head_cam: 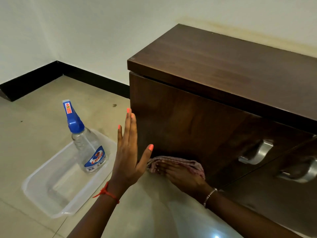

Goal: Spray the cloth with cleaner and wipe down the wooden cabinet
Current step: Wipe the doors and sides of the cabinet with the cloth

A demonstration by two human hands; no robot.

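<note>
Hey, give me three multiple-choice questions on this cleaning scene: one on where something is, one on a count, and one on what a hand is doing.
1. Where does the clear spray bottle with the blue trigger head stand? A: on a chair. B: in the clear plastic tray on the floor. C: in a hand.
2. How many silver metal handles show on the dark wooden cabinet? A: one. B: four. C: two.
3. How is the left hand? A: open and flat by the cabinet's corner. B: a fist. C: gripping the bottle.
Answers: 1 B, it stands inside the tray; 2 C, two show at the right; 3 A, straight fingers, while the right hand presses the pink cloth.
</note>
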